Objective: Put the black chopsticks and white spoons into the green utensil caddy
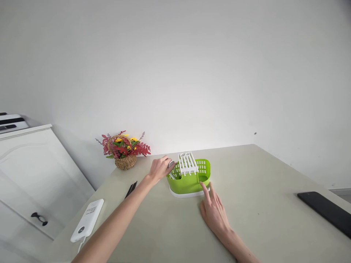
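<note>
A green slotted cutlery caddy (186, 185) on a white base tray stands on the table, with a white slatted rack (188, 163) across its middle. My left hand (159, 168) is closed on a metal spoon (171, 164) above the caddy's left compartment. The spoon's rounded bowl shows at my fingertips; its lower part is hard to make out against other thin metal pieces in that compartment. My right hand (214, 211) is at the caddy's front right, its index finger stretched to the rim and the other fingers apart beside the base.
Dark chopsticks (131, 189) lie left of the caddy, partly behind my left forearm. A white power bank (87, 220) with a cable is at the table's left edge. Behind stands a wicker basket (125, 162) of flowers. A black flat object (326, 212) lies far right.
</note>
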Demonstrator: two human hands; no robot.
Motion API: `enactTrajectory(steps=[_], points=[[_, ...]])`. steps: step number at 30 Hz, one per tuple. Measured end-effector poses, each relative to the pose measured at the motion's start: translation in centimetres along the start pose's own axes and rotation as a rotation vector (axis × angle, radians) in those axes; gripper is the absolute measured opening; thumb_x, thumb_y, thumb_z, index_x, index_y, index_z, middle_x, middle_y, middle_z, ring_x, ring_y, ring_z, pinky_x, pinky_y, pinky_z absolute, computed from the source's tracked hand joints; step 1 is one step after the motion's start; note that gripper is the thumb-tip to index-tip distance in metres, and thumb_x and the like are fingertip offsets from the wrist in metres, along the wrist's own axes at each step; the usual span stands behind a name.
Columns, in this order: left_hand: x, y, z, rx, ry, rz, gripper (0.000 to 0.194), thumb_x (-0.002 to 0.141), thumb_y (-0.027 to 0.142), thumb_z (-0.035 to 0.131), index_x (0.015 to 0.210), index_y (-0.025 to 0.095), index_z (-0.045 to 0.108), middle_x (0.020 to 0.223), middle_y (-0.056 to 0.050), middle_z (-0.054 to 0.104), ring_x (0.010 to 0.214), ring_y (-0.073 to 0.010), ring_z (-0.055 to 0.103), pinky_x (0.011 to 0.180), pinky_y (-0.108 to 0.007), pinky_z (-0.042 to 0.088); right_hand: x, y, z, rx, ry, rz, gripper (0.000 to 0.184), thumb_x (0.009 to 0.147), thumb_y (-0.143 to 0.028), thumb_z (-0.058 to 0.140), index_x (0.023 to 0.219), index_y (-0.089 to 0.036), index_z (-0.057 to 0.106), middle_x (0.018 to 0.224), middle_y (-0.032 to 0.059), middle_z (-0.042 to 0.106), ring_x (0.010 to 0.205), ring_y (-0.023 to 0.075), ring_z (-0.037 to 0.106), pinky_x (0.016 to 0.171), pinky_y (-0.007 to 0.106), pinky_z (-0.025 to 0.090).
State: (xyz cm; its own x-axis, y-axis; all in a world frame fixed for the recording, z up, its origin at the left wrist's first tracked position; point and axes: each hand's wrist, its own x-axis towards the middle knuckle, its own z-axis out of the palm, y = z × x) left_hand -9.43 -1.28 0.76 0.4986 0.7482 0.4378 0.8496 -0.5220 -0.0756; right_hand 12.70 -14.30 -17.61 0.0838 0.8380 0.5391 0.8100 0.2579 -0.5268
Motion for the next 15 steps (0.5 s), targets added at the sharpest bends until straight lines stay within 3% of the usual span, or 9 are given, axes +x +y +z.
enactTrajectory(steps=[4,8,15], points=[[1.1,0.0,-0.1,-0.005,-0.002,-0.024,0.049,0.097,0.056,0.05,0.071,0.02,0.07,0.073,-0.009,0.068,0.066,-0.0203,0.06,0.059,-0.028,0.033,0.1,0.0,0.1,0.002,0.014,0.002,0.081,0.089,-0.006,0.046,0.161,-0.034,0.022,0.166,0.0132,0.026,0.143,0.0348,0.045,0.109,0.051,0.048],[2.4,-0.8,-1.3,-0.039,0.034,-0.096,0.047,0.093,0.054,0.054,0.066,0.019,0.069,0.072,-0.009,0.071,0.063,-0.0196,0.061,0.059,-0.028,0.033,0.1,-0.2,0.1,0.005,0.019,0.011,0.081,0.088,-0.005,0.045,0.161,-0.033,0.023,0.166,0.0137,0.026,0.146,0.035,0.042,0.111,0.052,0.046],[3.1,-4.2,-4.3,-0.175,0.135,-0.356,0.049,0.086,0.06,0.059,0.06,0.018,0.067,0.063,-0.009,0.071,0.063,-0.0213,0.066,0.062,-0.027,0.042,0.1,-0.1,0.1,0.007,0.009,0.017,0.079,0.086,-0.003,0.046,0.159,-0.03,0.031,0.166,0.0128,0.026,0.148,0.0332,0.039,0.113,0.049,0.045]])
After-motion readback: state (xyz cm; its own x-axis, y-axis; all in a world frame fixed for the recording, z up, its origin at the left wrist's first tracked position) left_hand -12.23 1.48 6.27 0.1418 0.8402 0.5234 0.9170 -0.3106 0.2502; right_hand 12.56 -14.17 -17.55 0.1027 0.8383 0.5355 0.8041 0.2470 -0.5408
